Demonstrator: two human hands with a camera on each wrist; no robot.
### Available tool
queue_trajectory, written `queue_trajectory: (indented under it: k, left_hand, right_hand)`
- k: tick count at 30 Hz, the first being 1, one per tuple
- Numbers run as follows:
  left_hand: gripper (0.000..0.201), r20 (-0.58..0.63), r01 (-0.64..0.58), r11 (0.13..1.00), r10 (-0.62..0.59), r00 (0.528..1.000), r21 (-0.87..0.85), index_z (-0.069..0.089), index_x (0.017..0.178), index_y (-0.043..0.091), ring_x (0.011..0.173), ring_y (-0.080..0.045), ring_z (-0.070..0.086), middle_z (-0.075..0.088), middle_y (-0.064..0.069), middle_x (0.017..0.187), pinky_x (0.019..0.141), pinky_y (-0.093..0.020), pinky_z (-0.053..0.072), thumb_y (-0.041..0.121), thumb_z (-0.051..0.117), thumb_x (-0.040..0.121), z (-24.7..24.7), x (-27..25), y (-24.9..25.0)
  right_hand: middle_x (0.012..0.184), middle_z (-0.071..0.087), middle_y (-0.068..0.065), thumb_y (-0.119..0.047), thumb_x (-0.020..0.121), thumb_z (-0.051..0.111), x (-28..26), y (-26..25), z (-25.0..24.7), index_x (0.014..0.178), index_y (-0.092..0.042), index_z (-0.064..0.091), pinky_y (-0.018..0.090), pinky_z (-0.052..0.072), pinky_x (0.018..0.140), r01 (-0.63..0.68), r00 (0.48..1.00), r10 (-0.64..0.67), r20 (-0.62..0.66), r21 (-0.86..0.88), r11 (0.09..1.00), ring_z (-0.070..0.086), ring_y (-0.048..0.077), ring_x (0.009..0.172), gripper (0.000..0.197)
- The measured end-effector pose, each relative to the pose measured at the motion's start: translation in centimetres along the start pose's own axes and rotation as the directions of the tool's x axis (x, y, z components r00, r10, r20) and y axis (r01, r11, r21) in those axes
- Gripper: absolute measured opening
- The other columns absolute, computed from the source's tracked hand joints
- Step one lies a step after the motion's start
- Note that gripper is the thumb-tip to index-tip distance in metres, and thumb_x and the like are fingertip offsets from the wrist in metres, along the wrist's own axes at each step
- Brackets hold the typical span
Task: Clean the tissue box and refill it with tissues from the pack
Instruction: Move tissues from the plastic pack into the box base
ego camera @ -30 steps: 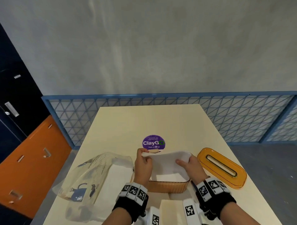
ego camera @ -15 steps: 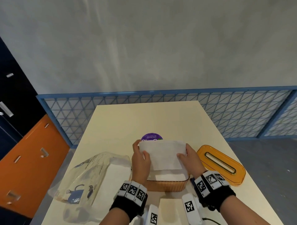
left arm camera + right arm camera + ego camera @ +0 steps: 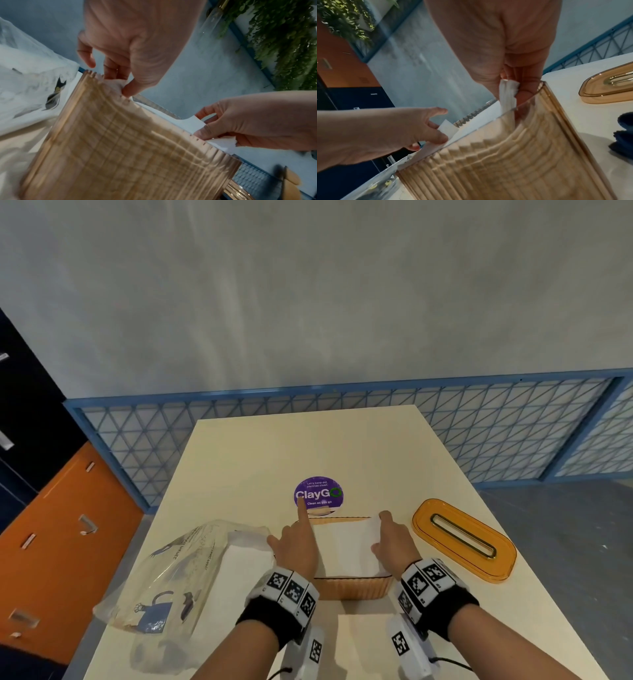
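The amber ribbed tissue box (image 3: 352,590) stands open on the table's near middle. A white stack of tissues (image 3: 346,546) lies inside it, level with the rim. My left hand (image 3: 297,537) pinches the stack's left end at the box edge, index finger stretched forward. In the left wrist view, my left hand (image 3: 120,83) has thumb and fingers closed on the tissue (image 3: 197,121) above the box (image 3: 128,148). My right hand (image 3: 388,537) pinches the right end, and in the right wrist view my right hand (image 3: 513,89) holds the folded tissue (image 3: 506,92) just inside the box wall (image 3: 513,155).
The amber slotted lid (image 3: 462,539) lies to the right of the box. The clear tissue pack (image 3: 178,570) lies on the left. A purple round sticker (image 3: 318,493) sits beyond the box. A white sheet (image 3: 363,642) lies near the front edge, and a blue cloth (image 3: 623,135) lies right of the box.
Both hands have lowered the tissue stack from above the box down into it. My left index finger now points forward.
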State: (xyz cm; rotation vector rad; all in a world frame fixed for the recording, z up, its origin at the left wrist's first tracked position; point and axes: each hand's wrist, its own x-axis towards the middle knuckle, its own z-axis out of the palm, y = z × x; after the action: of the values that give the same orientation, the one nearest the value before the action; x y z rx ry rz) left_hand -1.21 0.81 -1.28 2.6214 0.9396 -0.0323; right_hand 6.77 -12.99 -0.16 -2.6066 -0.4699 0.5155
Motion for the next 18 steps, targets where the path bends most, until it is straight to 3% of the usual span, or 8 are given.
queue_trajectory:
  k: [3,5,6,8,10,12,15,18]
  left_hand:
    - [0.073,-0.127,-0.039,0.994,0.052,0.991,0.107,0.014,0.150,0.023,0.101,-0.024,0.057,0.059,-0.006,0.111,0.088,-0.044,0.044,0.007,0.051,0.089,0.3,0.3,-0.3]
    - [0.067,-0.168,-0.111,0.970,0.149,0.974,0.215,0.027,0.145,0.028,0.113,-0.025,0.049,0.049,-0.006,0.128,0.087,-0.044,0.041,0.014,0.058,0.088,0.0,0.1,-0.4]
    - [0.061,-0.102,-0.197,0.950,0.227,0.969,0.242,0.029,0.144,0.031,0.124,-0.025,0.041,0.039,-0.003,0.140,0.094,-0.045,0.035,0.017,0.055,0.090,-0.1,0.0,-0.4]
    - [0.052,0.114,-0.395,0.882,0.378,0.919,0.259,0.035,0.140,0.036,0.134,-0.020,0.031,0.031,0.004,0.148,0.103,-0.050,0.023,0.022,0.053,0.092,-0.8,-0.1,-0.4]
    - [0.052,0.320,-0.488,0.828,0.400,0.859,0.276,0.037,0.139,0.038,0.137,-0.018,0.031,0.034,0.005,0.147,0.107,-0.059,0.014,0.025,0.054,0.092,-1.5,-0.1,-0.5]
    - [0.057,0.411,-0.485,0.820,0.346,0.843,0.304,0.030,0.142,0.041,0.141,-0.020,0.027,0.030,0.002,0.150,0.108,-0.064,0.008,0.023,0.054,0.093,-1.7,0.1,-1.0]
    - [0.065,0.471,-0.451,0.827,0.267,0.841,0.336,0.018,0.145,0.044,0.145,-0.018,0.019,0.018,0.001,0.157,0.109,-0.065,0.003,0.015,0.048,0.095,-1.9,0.1,-1.8]
    - [0.071,0.492,-0.451,0.814,0.243,0.836,0.365,0.011,0.146,0.045,0.143,-0.019,0.023,0.017,-0.001,0.157,0.109,-0.065,0.006,0.006,0.041,0.095,-2.0,0.0,-2.0]
  right_hand:
    - [0.127,0.048,0.017,-0.003,0.090,0.051,-0.5,-0.2,-0.1,0.142,-0.008,0.021,0.032,0.048,0.085,0.105,0.993,-0.113,-0.040,-0.172,0.980,0.053,0.029,0.113,0.060]
    - [0.134,0.041,0.011,-0.010,0.088,0.057,-0.9,-0.3,-0.6,0.144,-0.014,0.024,0.032,0.046,0.085,0.223,0.950,-0.281,-0.134,-0.336,0.915,0.044,0.027,0.118,0.065]
    - [0.138,0.038,0.010,-0.014,0.087,0.061,-1.0,-0.4,-1.0,0.143,-0.018,0.029,0.034,0.045,0.089,0.293,0.922,-0.365,-0.132,-0.382,0.877,0.041,0.027,0.122,0.065]
    - [0.148,0.030,0.004,-0.022,0.086,0.063,-0.7,-0.4,-1.4,0.143,-0.028,0.032,0.043,0.032,0.106,0.438,0.883,-0.468,0.047,-0.445,0.781,0.030,0.025,0.135,0.065]
    - [0.156,0.020,-0.004,-0.029,0.088,0.060,-0.3,-0.1,-1.4,0.144,-0.038,0.028,0.055,0.008,0.116,0.485,0.873,-0.380,0.306,-0.465,0.740,0.017,0.017,0.145,0.065]
    - [0.159,0.011,-0.008,-0.034,0.090,0.056,0.1,0.3,-1.1,0.145,-0.043,0.022,0.061,-0.004,0.114,0.428,0.874,-0.227,0.431,-0.458,0.779,0.009,0.015,0.147,0.065]
    - [0.160,0.003,-0.009,-0.036,0.093,0.051,0.3,0.9,-0.6,0.145,-0.046,0.015,0.063,-0.005,0.113,0.387,0.871,-0.160,0.465,-0.447,0.807,0.005,0.017,0.148,0.064]
    - [0.160,-0.001,-0.009,-0.036,0.095,0.048,0.1,0.7,-0.5,0.145,-0.047,0.010,0.066,-0.002,0.111,0.393,0.863,-0.124,0.490,-0.496,0.774,0.004,0.019,0.148,0.064]
